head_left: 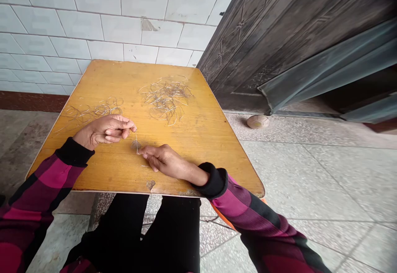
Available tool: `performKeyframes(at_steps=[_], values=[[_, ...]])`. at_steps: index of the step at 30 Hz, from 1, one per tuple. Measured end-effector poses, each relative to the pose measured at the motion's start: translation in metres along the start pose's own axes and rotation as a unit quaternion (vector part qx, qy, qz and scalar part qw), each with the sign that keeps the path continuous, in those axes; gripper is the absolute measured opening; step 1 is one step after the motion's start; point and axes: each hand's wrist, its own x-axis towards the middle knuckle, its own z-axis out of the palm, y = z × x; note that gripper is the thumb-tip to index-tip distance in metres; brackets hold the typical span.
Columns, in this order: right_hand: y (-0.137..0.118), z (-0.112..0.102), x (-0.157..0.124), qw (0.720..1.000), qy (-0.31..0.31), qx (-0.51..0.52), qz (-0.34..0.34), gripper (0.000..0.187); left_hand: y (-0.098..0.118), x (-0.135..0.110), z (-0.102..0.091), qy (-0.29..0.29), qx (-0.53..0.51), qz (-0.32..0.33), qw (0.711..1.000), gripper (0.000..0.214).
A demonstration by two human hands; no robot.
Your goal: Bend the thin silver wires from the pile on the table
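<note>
A short, thin piece of wire (137, 137) runs between my two hands over the near part of the wooden table. My left hand (107, 131) pinches its upper end between thumb and forefinger. At the lower end, the fingertips of my right hand (164, 159) are closed on the same wire. Behind my left hand lies a loose group of curled wires (107, 106). A denser tangle of wire pieces (167, 95) sits farther back, right of the middle. Just left of my right hand's fingers, a small straight bit (145, 166) rests on the tabletop.
The yellow-brown table (204, 140) has worn patches near its front edge. White wall tiles (108, 29) rise behind it. To the right are a dark carved door (248, 37), a grey-green curtain (325, 66) and a rounded pale object (258, 121) on the floor.
</note>
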Motion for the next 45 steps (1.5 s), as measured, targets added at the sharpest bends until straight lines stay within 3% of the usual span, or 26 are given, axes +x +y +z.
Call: performKeyframes(at_steps=[4,9,13,18,20,22,24,26,30,35,41,45], values=[[0.004,0.002,0.001,0.999,-0.023,0.02,-0.03,0.03,-0.001,0.002,0.008,-0.028,0.006,-0.002,1.0,0.013],[0.006,0.002,0.001,0.998,-0.031,0.038,-0.035,0.031,-0.003,0.005,0.008,-0.022,0.006,-0.013,1.0,0.013],[0.003,-0.003,0.0,0.995,-0.018,0.098,0.03,0.028,-0.002,0.006,0.001,0.002,-0.037,-0.02,0.999,0.032],[0.004,-0.007,0.002,0.964,0.033,0.236,0.114,0.036,0.004,0.005,-0.005,0.045,-0.098,-0.036,0.993,0.063],[0.007,-0.008,0.003,0.956,0.054,0.258,0.13,0.037,0.004,0.005,-0.006,0.078,-0.11,-0.02,0.991,0.062],[0.009,-0.01,0.003,0.953,0.077,0.259,0.138,0.036,0.001,0.006,-0.006,0.116,-0.108,0.003,0.987,0.048],[0.01,-0.013,0.003,0.953,0.094,0.249,0.144,0.034,-0.005,0.007,-0.003,0.134,-0.067,0.022,0.989,0.026],[0.008,-0.017,0.002,0.955,0.098,0.234,0.15,0.031,-0.012,0.009,0.004,0.111,0.014,0.028,0.993,0.01],[0.001,-0.021,0.002,0.965,0.062,0.206,0.147,0.024,-0.024,0.011,0.025,0.047,0.171,0.048,0.983,0.023],[-0.001,-0.018,0.004,0.967,0.026,0.205,0.149,0.02,-0.028,0.012,0.04,0.059,0.289,0.095,0.951,0.023],[0.01,-0.017,0.005,0.928,-0.063,0.312,0.195,0.023,-0.022,0.008,0.037,0.001,0.392,0.057,0.918,0.02],[0.014,-0.021,0.007,0.914,-0.085,0.336,0.211,0.028,-0.02,0.007,0.034,-0.034,0.426,0.053,0.903,0.023]])
